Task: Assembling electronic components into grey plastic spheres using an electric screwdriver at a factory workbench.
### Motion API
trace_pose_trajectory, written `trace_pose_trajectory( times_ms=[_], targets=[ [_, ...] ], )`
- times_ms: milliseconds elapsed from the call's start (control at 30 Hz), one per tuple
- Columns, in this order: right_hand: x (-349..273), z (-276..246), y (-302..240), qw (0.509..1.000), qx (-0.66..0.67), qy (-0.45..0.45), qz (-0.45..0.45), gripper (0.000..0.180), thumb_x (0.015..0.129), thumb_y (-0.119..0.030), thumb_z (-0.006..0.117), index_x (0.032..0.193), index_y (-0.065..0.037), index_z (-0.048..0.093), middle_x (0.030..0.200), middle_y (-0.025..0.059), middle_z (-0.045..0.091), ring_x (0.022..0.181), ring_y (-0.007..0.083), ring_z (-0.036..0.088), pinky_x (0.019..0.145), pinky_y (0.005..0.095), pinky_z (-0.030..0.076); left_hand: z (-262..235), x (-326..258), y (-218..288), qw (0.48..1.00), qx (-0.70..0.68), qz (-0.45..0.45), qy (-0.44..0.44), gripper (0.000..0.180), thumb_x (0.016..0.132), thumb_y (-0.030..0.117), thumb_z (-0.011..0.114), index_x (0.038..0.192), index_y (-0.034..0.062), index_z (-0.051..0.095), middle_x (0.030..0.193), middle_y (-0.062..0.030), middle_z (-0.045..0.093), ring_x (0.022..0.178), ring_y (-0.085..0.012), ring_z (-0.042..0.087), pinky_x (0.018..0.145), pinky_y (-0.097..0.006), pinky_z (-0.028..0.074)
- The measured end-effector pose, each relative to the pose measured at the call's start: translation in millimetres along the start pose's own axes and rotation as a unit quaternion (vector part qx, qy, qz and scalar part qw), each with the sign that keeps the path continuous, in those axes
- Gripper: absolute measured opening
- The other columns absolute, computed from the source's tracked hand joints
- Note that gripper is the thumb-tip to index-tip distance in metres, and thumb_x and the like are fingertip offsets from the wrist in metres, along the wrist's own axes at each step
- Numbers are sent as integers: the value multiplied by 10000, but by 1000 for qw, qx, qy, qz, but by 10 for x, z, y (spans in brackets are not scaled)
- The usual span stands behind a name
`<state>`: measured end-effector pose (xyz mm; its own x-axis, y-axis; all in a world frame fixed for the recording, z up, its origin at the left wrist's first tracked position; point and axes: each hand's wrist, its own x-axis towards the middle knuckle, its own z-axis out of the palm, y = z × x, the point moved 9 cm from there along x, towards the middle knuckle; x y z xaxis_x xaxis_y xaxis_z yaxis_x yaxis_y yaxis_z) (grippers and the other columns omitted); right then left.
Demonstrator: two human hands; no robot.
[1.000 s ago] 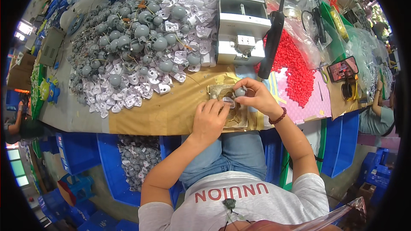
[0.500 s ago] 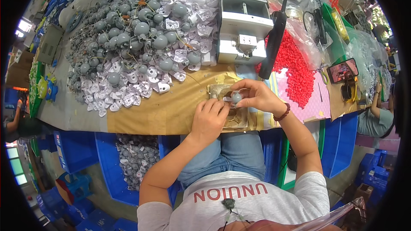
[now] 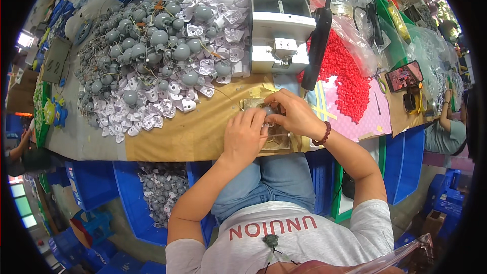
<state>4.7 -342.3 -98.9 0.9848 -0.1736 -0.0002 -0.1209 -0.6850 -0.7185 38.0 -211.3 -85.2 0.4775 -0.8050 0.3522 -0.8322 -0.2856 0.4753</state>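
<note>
Over a metal fixture [image 3: 277,143] at the table's front edge, both hands meet around a grey ball-shaped part [image 3: 269,111]. My right hand [image 3: 295,115] pinches this part between thumb and fingers from the right side. My left hand [image 3: 244,134] is closed, its bent fingers against the part's left side. What lies under the left fingertips is hidden. Just behind the right hand hangs a black electric screwdriver [image 3: 319,45], with its tip pointing down near the fixture.
A big heap of grey ball parts [image 3: 157,38] and white plastic pieces [image 3: 152,114] covers the left. A white machine [image 3: 280,25] stands behind the fixture. Small red parts [image 3: 350,78] and a propped phone [image 3: 404,76] are to the right. Blue bins [image 3: 129,208] sit below the table.
Both hands have moved slightly left, and the grey ball part has come closer to the left fingers. My right hand now covers more of it.
</note>
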Motion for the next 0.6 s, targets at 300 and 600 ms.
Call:
trace_pose_trajectory(
  times_ms=[300,600],
  targets=[
    [-191,-1074,113,841,-181,501,-97,519,863,-130,772,1308,32,559,1237,200,595,1136,307,586,974,376,468,45,64,-5,999,27,-21,1,420,758,148,772,1157,105,648,1006,-31,649,953,-257,598,793,-407,495],
    [-60,-1309,513,848,211,478,-83,539,908,-26,732,1378,26,472,986,77,663,853,132,641,743,289,536,4,96,22,1000,-2,-16,17,428,746,108,788,1152,92,653,997,-52,650,935,-282,597,783,-407,493]
  ],
)
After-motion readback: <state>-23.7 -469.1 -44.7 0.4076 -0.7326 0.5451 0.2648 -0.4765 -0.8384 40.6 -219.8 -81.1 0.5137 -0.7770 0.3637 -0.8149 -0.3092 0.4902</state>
